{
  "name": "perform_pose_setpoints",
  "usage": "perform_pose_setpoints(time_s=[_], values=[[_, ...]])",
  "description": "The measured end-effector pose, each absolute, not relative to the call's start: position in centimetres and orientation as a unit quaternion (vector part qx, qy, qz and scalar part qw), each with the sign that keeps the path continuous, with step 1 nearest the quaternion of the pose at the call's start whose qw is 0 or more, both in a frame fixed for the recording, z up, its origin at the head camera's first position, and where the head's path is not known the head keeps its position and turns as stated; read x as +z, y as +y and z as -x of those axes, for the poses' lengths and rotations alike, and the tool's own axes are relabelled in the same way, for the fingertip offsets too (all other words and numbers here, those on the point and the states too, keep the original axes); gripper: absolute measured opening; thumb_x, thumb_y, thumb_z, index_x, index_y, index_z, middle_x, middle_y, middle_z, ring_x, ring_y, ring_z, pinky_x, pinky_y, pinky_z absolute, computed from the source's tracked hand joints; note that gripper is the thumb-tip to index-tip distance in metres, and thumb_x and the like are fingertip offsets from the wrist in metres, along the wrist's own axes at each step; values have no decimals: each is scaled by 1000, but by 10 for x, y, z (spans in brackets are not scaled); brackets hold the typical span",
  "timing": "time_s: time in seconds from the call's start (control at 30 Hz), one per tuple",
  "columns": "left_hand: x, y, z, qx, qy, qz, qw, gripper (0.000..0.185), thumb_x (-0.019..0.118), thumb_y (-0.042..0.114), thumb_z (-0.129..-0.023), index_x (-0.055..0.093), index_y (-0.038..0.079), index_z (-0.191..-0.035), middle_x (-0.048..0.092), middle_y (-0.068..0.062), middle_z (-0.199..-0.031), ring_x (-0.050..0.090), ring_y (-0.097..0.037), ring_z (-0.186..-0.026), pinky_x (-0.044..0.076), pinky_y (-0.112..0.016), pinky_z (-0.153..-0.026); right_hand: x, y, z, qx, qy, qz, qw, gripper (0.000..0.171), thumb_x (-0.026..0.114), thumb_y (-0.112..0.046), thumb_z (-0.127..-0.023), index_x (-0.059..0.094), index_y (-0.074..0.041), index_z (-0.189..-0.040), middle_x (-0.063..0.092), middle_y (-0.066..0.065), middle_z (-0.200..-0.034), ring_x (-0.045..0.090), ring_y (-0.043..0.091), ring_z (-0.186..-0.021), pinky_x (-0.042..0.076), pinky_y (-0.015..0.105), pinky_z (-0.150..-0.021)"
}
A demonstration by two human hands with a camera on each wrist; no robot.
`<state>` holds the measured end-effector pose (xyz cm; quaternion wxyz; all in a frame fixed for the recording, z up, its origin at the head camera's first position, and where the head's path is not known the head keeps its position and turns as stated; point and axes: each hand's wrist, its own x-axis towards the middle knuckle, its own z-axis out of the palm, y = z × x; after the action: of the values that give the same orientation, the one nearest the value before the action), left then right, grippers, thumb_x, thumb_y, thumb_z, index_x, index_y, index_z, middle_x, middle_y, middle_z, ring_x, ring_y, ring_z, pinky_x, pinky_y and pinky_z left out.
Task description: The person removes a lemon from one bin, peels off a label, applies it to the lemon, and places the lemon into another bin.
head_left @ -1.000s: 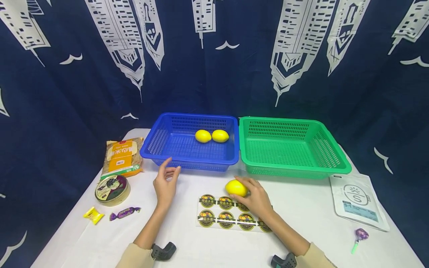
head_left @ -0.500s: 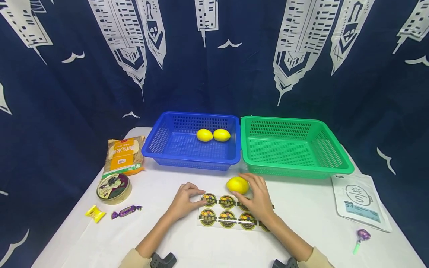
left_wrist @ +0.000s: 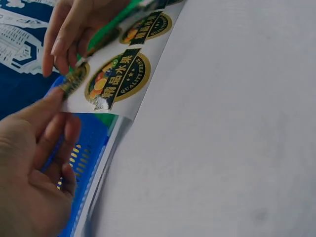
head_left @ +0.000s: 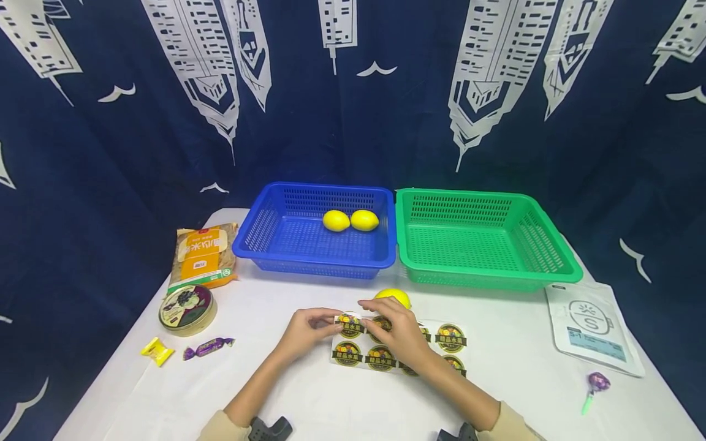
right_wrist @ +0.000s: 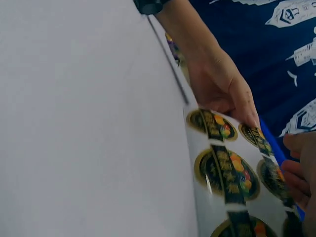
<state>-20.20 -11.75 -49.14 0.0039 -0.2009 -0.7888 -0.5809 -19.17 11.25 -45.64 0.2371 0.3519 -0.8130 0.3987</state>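
Observation:
My left hand [head_left: 302, 334] pinches the left upper corner of a clear sheet of round fruit stickers [head_left: 363, 362] between thumb and fingers. In the left wrist view that sheet's edge is lifted and bent, with a black and gold sticker [left_wrist: 118, 76] near the held corner. My right hand [head_left: 405, 337] hovers over the sheet's upper part, its fingertips close to the first sticker [head_left: 350, 326]. In the right wrist view, the right fingers [right_wrist: 297, 177] are loosely bent beside the sheet. Just behind the right hand a lemon [head_left: 394, 297] lies on the table, partly hidden.
Behind the hands stand a blue basket [head_left: 309, 264] with two lemons [head_left: 364, 220] and a green basket [head_left: 480, 277]. At left are an orange food bag [head_left: 201, 260], a round tin [head_left: 186, 311] and wrapped candies [head_left: 208, 348]. A white pouch [head_left: 592, 331] and a lollipop [head_left: 598, 382] lie right.
My left hand came from near the blue basket to the sticker sheet and took its corner. My right hand let go of the lemon and moved left over the sheet, which shifted slightly right.

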Motion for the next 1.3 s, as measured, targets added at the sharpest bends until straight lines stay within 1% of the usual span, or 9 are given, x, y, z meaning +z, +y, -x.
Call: perform_pose_setpoints(time_s=[0.1,0.23,0.37,0.63,0.7,0.93,1.1,1.2,1.3], values=[[-486,-114,197,-601,-768,224,3,29,73,22,-79,70,7,-104,70,-1,-90,64,-14,-83,52,-29,-77,-452,107,189,403,-817,-347,225,31,70,-18,-82,66,-9,-112,66,2,-100,59,13,-91,51,25,-78],[-483,-112,192,-599,-755,266,33,25,72,18,-81,70,7,-104,70,0,-88,64,-13,-83,51,-28,-75,-451,104,187,406,-817,-339,231,25,72,-18,-81,69,-10,-104,67,-1,-93,58,12,-83,51,22,-70],[-480,-112,191,-602,-748,276,40,25,71,16,-81,70,7,-104,71,0,-87,63,-13,-83,51,-27,-74,-453,103,187,415,-809,-336,246,19,73,-16,-79,71,-11,-97,66,-6,-91,58,10,-82,51,23,-68],[-481,-111,193,-645,-723,248,-24,23,62,13,-89,67,-1,-107,67,-9,-104,63,-17,-96,51,-30,-85,-457,102,185,458,-785,-340,241,11,73,-14,-79,71,-13,-90,65,-5,-90,59,12,-86,51,18,-70],[-481,-111,193,-651,-719,241,-33,22,60,12,-90,67,-2,-106,67,-10,-105,63,-17,-99,50,-29,-87,-459,103,184,466,-778,-347,240,11,74,-11,-78,71,-12,-88,65,-3,-90,59,14,-87,51,18,-72],[-479,-113,192,-648,-730,194,-99,26,67,19,-85,69,1,-103,68,-9,-100,65,-18,-91,52,-29,-82,-462,106,176,478,-762,-371,228,12,75,-6,-75,70,-12,-84,65,-3,-89,56,14,-86,48,21,-76],[-476,-118,192,-589,-775,186,-133,20,70,18,-82,72,8,-98,70,-5,-91,67,-16,-81,54,-26,-74,-443,117,160,551,-755,-318,159,11,72,2,-76,70,-5,-85,68,4,-84,57,14,-80,48,28,-71],[-473,-121,193,-504,-831,210,-102,19,72,17,-79,72,12,-98,69,3,-84,63,-9,-74,52,-23,-69,-424,130,151,571,-766,-263,133,10,70,6,-76,69,0,-85,68,5,-81,55,12,-75,46,30,-68],[-466,-117,197,-421,-879,219,-41,27,74,20,-77,69,14,-104,65,6,-88,56,-8,-74,48,-24,-68,-411,146,148,557,-789,-225,130,11,70,6,-76,70,0,-85,68,4,-79,52,11,-73,44,30,-67]])
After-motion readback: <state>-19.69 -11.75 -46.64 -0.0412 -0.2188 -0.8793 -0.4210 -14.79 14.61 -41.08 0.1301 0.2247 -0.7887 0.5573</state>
